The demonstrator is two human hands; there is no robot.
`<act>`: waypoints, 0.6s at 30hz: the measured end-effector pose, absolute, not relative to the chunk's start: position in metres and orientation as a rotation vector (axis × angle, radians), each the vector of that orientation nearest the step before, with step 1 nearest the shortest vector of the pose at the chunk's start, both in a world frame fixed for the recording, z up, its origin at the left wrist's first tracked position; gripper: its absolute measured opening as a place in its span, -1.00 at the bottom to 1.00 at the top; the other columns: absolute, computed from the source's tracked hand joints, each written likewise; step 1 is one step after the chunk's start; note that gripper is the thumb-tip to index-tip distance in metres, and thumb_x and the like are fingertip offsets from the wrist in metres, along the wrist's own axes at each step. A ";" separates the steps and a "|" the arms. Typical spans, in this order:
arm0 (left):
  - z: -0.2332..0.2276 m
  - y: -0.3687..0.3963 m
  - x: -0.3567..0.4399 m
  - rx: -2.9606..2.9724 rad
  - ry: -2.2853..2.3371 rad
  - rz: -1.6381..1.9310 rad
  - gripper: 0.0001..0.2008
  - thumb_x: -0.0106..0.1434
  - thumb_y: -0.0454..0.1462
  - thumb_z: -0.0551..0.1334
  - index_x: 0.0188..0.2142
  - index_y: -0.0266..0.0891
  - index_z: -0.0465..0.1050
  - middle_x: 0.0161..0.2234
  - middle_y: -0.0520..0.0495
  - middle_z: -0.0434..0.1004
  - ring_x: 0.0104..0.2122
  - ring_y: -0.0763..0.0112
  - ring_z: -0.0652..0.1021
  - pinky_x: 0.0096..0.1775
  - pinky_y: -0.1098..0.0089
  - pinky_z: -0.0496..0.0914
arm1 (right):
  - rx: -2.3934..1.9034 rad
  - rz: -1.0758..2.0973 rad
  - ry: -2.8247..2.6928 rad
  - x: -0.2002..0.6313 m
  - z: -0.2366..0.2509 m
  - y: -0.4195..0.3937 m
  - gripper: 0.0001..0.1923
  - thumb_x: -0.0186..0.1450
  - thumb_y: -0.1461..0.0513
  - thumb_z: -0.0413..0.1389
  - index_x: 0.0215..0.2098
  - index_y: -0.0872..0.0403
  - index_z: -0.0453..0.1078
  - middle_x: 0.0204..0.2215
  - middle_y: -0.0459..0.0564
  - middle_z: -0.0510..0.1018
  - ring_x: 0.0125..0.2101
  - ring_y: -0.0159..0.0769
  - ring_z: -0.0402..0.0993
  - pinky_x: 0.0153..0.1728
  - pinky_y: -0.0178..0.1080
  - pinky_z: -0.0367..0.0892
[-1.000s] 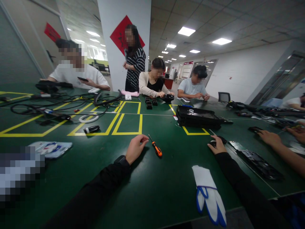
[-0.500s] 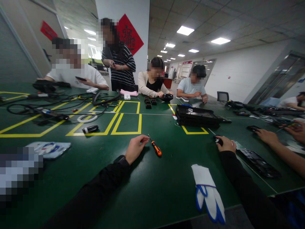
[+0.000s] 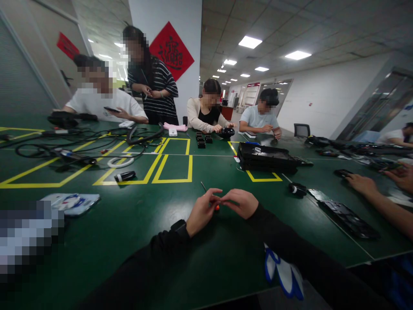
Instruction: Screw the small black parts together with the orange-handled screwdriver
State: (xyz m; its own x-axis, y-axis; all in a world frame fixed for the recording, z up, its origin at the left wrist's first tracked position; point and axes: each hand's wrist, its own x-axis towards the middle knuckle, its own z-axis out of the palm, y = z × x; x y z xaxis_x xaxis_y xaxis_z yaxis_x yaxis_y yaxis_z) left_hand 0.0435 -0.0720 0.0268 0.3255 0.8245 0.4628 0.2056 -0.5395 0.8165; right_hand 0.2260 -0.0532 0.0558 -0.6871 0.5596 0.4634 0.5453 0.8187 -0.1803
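Note:
My left hand (image 3: pixel 202 212) and my right hand (image 3: pixel 241 203) meet in the middle of the green table, fingertips touching. The fingers of both are pinched together; anything between them is too small or hidden to make out. Beneath them lies an orange-handled screwdriver (image 3: pixel 217 208), mostly covered, its shaft poking out beyond my left fingers. A small black part (image 3: pixel 297 189) rests to the right, apart from my hands. My right sleeve partly covers a white and blue glove (image 3: pixel 284 275) near the front edge.
Stacked black trays (image 3: pixel 267 157) stand back right, and a black panel (image 3: pixel 350 219) lies farther right beside another person's hand (image 3: pixel 363 185). On the left are a black cylinder (image 3: pixel 125 176), a white ring (image 3: pixel 120 161), cables and a pale packet (image 3: pixel 72 203). Several people sit or stand opposite.
My right hand has let go of the small black part and come left to meet my left hand. My left hand has shifted slightly right, over the screwdriver.

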 end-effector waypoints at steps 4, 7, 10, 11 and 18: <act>0.027 -0.077 0.045 1.881 0.929 1.254 -0.69 0.19 -0.37 0.04 -0.05 -0.21 0.15 -0.38 -0.01 0.49 -0.39 0.47 0.49 -0.24 0.39 0.34 | -0.763 0.059 -2.435 0.212 0.052 -0.047 -0.85 0.23 0.22 0.00 -0.32 0.03 0.40 -0.45 -0.05 0.47 -0.40 -0.35 0.39 -0.36 -0.30 0.29; 0.027 -0.075 0.045 1.847 0.917 1.276 -0.69 0.20 -0.35 0.04 -0.04 -0.22 0.14 -0.39 -0.02 0.48 -0.40 0.47 0.48 -0.25 0.39 0.33 | -0.787 0.135 -2.346 0.214 0.048 -0.046 -0.85 0.23 0.21 0.00 -0.31 0.04 0.39 -0.43 -0.05 0.47 -0.39 -0.36 0.40 -0.34 -0.30 0.30; 0.027 -0.076 0.047 1.824 0.879 1.245 -0.67 0.20 -0.29 0.06 -0.03 -0.23 0.12 -0.40 -0.02 0.46 -0.42 0.47 0.46 -0.30 0.41 0.33 | -0.810 0.159 -2.349 0.222 0.048 -0.046 -0.87 0.22 0.20 0.01 -0.33 0.03 0.39 -0.43 -0.07 0.47 -0.39 -0.36 0.40 -0.33 -0.30 0.30; 0.027 -0.078 0.048 1.820 0.863 1.230 -0.65 0.20 -0.26 0.07 -0.02 -0.23 0.11 -0.40 -0.02 0.45 -0.41 0.46 0.46 -0.31 0.41 0.33 | -0.839 0.132 -2.341 0.230 0.047 -0.046 -0.87 0.22 0.20 0.01 -0.34 0.02 0.39 -0.43 -0.07 0.47 -0.39 -0.36 0.40 -0.33 -0.29 0.30; 0.044 -0.116 0.062 2.210 0.583 0.994 -0.73 0.20 -0.21 0.06 -0.11 -0.21 0.28 -0.22 -0.11 0.41 -0.21 0.37 0.41 -0.17 0.33 0.30 | -1.518 -0.393 -1.766 0.391 0.019 -0.024 -0.76 0.21 0.14 -0.03 -0.34 0.09 0.40 -0.36 0.05 0.48 -0.32 -0.17 0.37 -0.28 -0.15 0.25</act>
